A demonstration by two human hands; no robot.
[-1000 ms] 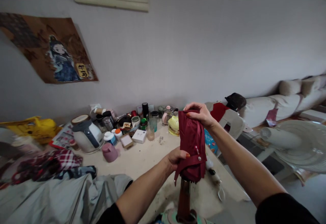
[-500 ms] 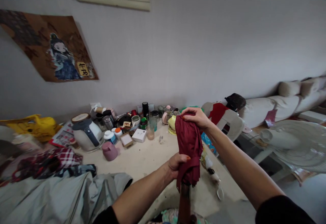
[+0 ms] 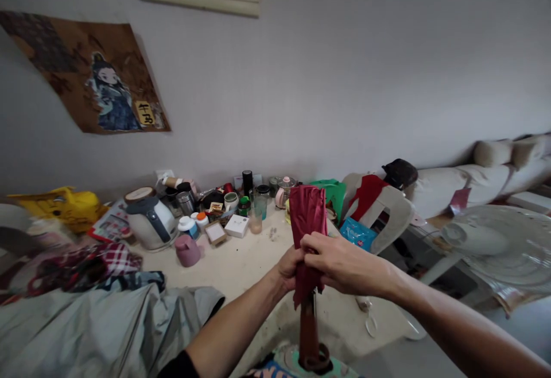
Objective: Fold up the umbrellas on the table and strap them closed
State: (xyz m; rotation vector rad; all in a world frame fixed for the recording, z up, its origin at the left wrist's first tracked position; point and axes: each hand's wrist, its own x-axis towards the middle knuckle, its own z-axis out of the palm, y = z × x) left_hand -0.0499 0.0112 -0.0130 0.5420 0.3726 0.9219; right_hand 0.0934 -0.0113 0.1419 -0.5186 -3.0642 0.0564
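A folded dark red umbrella [image 3: 307, 209] stands upright in front of me, its brown handle [image 3: 308, 332] pointing down toward my body. My left hand [image 3: 291, 266] is closed around the lower part of the cloth from the left. From the right, my right hand [image 3: 333, 260] wraps over the same part, its fingers curled on the fabric and close to the left fingers. The two hands cover the middle of the cloth, so any strap there is hidden.
Behind the umbrella is a cream table [image 3: 245, 260] with a white kettle [image 3: 150, 217], a pink cup [image 3: 187, 250], a white box [image 3: 236, 226] and several bottles and glasses. Grey cloth [image 3: 107, 326] lies at left. A white chair [image 3: 394, 217] and a fan [image 3: 503, 246] stand at right.
My right hand has come down from the umbrella's top to its lower cloth, beside my left hand. The top is uncovered, and the umbrella has shifted slightly left.
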